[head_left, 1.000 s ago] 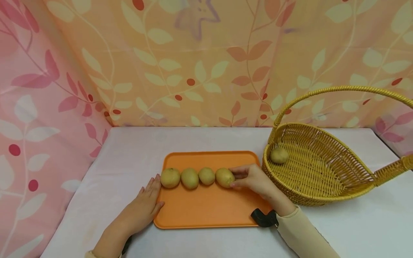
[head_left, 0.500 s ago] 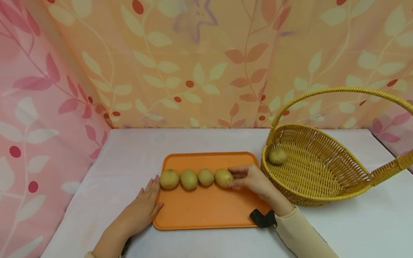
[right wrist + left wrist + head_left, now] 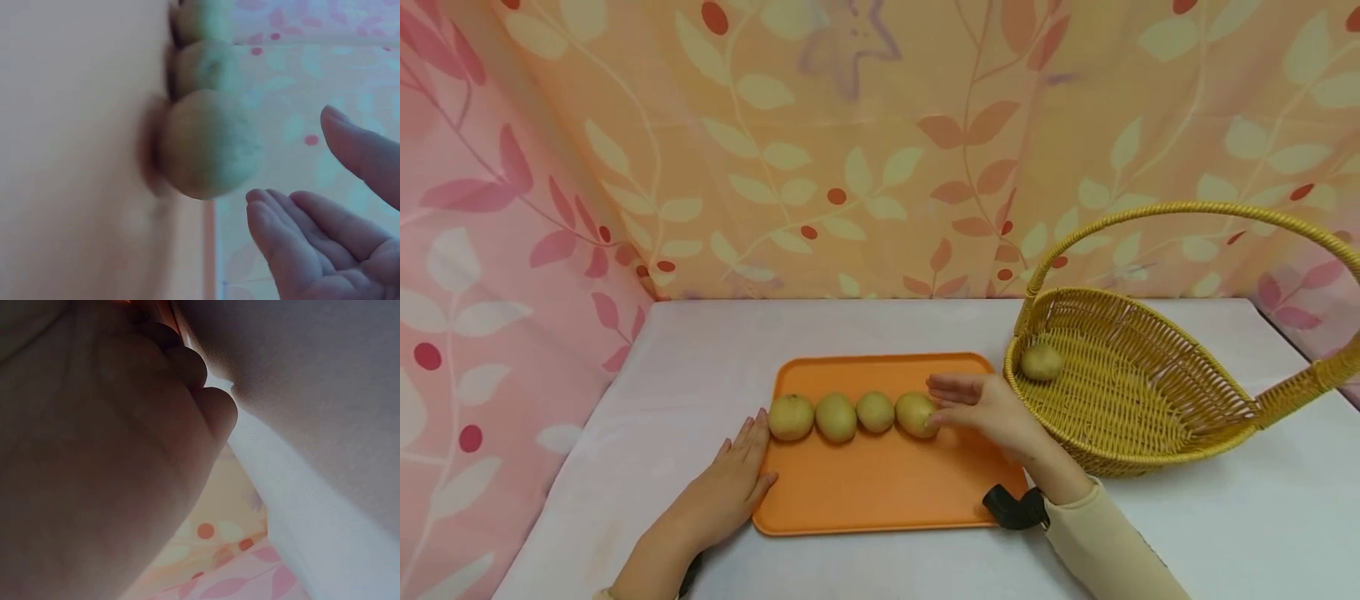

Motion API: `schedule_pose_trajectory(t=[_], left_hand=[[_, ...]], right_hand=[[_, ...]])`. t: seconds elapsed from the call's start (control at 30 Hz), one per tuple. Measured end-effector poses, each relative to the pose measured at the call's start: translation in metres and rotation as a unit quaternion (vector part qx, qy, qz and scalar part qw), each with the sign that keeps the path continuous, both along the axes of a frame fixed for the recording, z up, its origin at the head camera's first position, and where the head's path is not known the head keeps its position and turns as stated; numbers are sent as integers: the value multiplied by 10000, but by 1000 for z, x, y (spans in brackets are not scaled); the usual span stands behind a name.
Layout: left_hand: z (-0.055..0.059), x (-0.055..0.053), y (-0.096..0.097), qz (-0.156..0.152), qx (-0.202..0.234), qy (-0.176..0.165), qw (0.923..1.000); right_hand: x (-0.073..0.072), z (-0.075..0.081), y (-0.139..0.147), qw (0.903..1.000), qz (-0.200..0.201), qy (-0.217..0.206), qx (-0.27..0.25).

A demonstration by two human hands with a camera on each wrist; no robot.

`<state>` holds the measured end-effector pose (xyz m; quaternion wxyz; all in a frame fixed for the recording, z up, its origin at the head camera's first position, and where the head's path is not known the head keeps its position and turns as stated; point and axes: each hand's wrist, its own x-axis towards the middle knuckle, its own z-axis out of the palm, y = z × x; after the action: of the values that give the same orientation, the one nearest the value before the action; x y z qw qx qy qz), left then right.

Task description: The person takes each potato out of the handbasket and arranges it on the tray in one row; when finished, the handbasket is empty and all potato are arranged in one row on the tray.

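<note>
Several potatoes stand in a row across an orange tray (image 3: 887,492) in the head view. The right hand (image 3: 985,412) hovers by the rightmost potato (image 3: 914,415), fingers extended. In the right wrist view a gap shows between its parted thumb and fingers and the nearest potato (image 3: 206,144). The left hand (image 3: 733,475) lies with straight fingers along the tray's left edge, fingertips close to the leftmost potato (image 3: 791,417). Its curved side and fingertips fill much of the left wrist view, dark against the white table.
A yellow wicker basket (image 3: 1127,400) with a tall arched handle stands right of the tray, one potato (image 3: 1041,362) inside at its left end. A black device (image 3: 1015,508) sits by the right wrist. Floral cloth (image 3: 850,167) hangs behind the white table (image 3: 722,333).
The right hand has let go of the rightmost potato, its fingers lifting and opening away from it. The potatoes stay in their row, and the left hand keeps its place at the tray's edge.
</note>
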<state>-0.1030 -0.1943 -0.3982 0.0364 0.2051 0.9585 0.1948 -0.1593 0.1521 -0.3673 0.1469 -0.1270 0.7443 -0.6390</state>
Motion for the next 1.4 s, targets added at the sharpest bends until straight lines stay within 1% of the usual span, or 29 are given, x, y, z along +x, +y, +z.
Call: schedule_pose_trajectory(t=[0.17,0.27,0.33,0.47,0.6,0.73,0.9,1.0,1.13,1.23,1.4], left_hand=[[1,1,0,14,25,-13,10000],[1,2,0,15,-3,25,10000],[0,2,0,-3,22,77,10000],[0,2,-1,-7,3,148,9999],[1,2,-3,27,-47,113,9999],[1,2,-3,32,-44,103,9999],[-1,1,-2,26,-23,47,10000],[-2,2,-3,20,-43,-4,10000],[-3,2,-3,15,-61,34,10000],[-4,2,-3,-1,-86,80,9999],[-3,1,-3,-14,-92,96,9999]], right_hand=[[3,17,6,9994,103,168,-280],[5,27,11,9990,140,136,-394],[5,33,17,9990,133,194,-388],[1,45,33,9984,186,474,-252],[-5,53,54,9964,337,755,-165],[-11,60,74,9944,419,923,-290],[-17,65,96,9890,638,1149,-673],[-20,66,107,9878,664,1180,-768],[-23,66,116,9893,618,1151,-652],[-25,64,120,9892,632,1204,-544],[-30,61,128,9893,587,1222,-535]])
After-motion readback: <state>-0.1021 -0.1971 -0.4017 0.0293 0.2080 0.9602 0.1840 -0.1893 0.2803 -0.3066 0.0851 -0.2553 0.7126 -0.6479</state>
